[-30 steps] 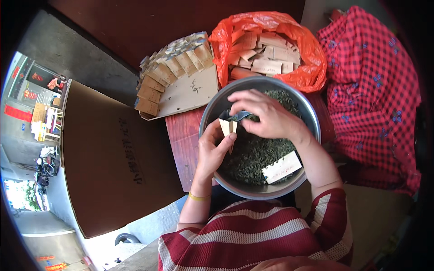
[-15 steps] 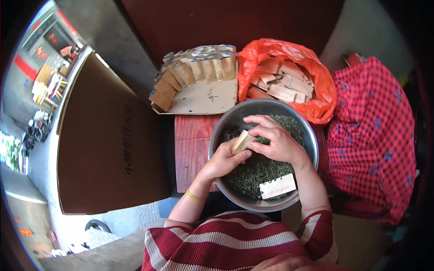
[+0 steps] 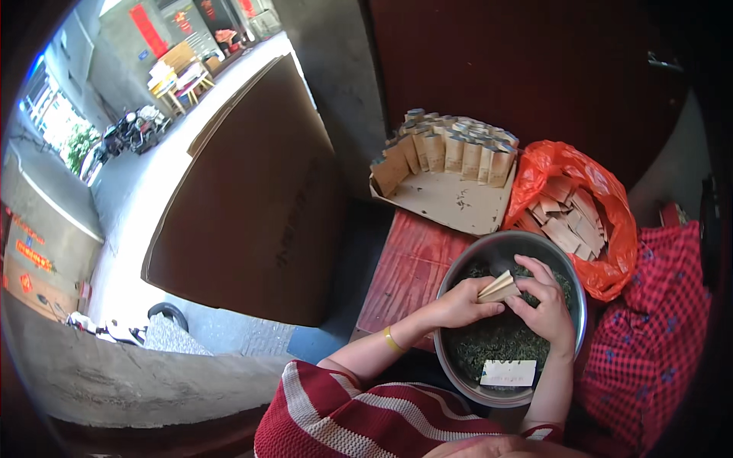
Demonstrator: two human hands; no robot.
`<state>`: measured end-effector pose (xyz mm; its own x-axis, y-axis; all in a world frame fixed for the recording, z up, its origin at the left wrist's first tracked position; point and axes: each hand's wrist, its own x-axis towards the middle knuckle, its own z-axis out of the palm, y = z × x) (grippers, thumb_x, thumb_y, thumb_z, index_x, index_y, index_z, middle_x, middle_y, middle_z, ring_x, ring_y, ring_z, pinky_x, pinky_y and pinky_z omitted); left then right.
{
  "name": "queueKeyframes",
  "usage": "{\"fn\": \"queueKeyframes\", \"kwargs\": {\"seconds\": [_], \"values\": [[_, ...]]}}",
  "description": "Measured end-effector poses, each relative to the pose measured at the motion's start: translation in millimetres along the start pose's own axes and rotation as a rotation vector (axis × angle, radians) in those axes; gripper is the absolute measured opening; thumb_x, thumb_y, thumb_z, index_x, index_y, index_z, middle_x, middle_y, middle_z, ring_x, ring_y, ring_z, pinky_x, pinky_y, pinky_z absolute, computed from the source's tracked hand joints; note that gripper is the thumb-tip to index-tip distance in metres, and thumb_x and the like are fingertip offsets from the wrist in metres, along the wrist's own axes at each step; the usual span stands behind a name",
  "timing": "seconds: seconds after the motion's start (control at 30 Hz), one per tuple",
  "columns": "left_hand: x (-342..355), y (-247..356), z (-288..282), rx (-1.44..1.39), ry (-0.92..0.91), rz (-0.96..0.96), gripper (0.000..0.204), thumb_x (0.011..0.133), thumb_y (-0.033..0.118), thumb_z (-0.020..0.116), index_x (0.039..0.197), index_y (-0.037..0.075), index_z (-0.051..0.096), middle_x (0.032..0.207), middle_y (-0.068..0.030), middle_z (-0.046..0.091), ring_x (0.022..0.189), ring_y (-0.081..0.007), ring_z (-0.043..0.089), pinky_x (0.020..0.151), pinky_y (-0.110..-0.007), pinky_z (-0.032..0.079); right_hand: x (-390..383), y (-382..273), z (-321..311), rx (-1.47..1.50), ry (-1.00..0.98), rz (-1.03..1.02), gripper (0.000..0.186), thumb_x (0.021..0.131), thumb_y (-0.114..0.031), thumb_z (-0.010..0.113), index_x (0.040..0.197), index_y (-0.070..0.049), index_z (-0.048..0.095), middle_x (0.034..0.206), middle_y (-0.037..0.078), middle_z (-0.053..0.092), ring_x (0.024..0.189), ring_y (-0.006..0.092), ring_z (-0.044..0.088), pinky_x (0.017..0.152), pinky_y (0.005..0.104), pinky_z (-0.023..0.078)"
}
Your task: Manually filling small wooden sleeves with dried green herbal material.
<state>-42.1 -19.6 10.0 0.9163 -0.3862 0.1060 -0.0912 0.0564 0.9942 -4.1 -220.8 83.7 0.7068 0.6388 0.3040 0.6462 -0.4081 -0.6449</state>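
Over a round metal basin (image 3: 496,398) of dark green dried leaves (image 3: 489,345), my left hand (image 3: 458,305) is closed around a small tan paper packet (image 3: 498,288). The packet lies tilted, its folded upper end spread a little. From the other side, my right hand (image 3: 551,311) has its thumb and fingertips on the packet's right end, the other fingers curved above. What is inside the packet cannot be made out. On the leaves close to my body rests a flat pale paper piece (image 3: 508,373) with small print.
Beyond the basin, a shallow carton tray (image 3: 469,212) holds several upright paper packets (image 3: 467,156). An orange-red plastic bag (image 3: 617,267) contains flat paper pieces (image 3: 573,223). A tall cardboard box (image 3: 244,206) stands left of the reddish wooden table (image 3: 408,263); red checked cloth (image 3: 649,343) lies right.
The view has swung left, so the basin and tray sit further right. Both hands remain on the packet, which is now tilted flatter with its upper end more spread.
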Motion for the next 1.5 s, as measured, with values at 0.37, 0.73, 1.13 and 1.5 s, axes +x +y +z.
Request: {"fn": "queueKeyframes", "kwargs": {"seconds": [0.37, 0.73, 1.13, 1.5], "values": [[-1, 7, -3, 0.157, -0.049, 0.034, 0.03, 0.087, 0.016, 0.073, 0.106, -0.001, 0.059, 0.088, -0.0164, 0.068, 0.082, -0.0249, 0.067, 0.075, -0.037, 0.052, 2, 6, 6, 0.023, -0.263, 0.005, 0.03, 0.085, -0.022, 0.073, 0.105, 0.0, 0.071, 0.13, 0.017, 0.061, 0.126, 0.0361, 0.053, 0.106, 0.0423, 0.042], [-1, 7, -5, 0.179, -0.044, -0.035, 0.034, 0.09, 0.024, 0.074, 0.109, -0.001, 0.06, 0.09, -0.0093, 0.067, 0.083, -0.0122, 0.06, 0.074, -0.031, 0.05, 0, 7, 4, 0.027, -0.223, -0.002, 0.027, 0.087, -0.023, 0.07, 0.1, 0.001, 0.072, 0.133, 0.018, 0.058, 0.127, 0.0359, 0.051, 0.107, 0.0433, 0.04], [-4, -2, 0, 0.058, 0.027, -0.012, 0.038, 0.086, 0.011, 0.072, 0.119, -0.002, 0.058, 0.095, -0.0128, 0.067, 0.09, -0.0148, 0.063, 0.08, -0.032, 0.051, 4, 3, 18, 0.113, -0.227, 0.03, 0.024, 0.084, -0.016, 0.069, 0.103, -0.001, 0.072, 0.13, 0.018, 0.06, 0.127, 0.0362, 0.052, 0.108, 0.0428, 0.039], [-2, 6, -14, -0.504, -0.126, -0.173, 0.041, 0.095, 0.019, 0.067, 0.13, 0.001, 0.055, 0.107, -0.0041, 0.068, 0.095, -0.0105, 0.066, 0.083, -0.025, 0.054, 5, 7, 3, 0.093, -0.022, -0.089, 0.012, 0.072, 0.002, 0.07, 0.081, 0.003, 0.062, 0.133, 0.018, 0.059, 0.129, 0.0364, 0.052, 0.107, 0.0428, 0.041]]}}
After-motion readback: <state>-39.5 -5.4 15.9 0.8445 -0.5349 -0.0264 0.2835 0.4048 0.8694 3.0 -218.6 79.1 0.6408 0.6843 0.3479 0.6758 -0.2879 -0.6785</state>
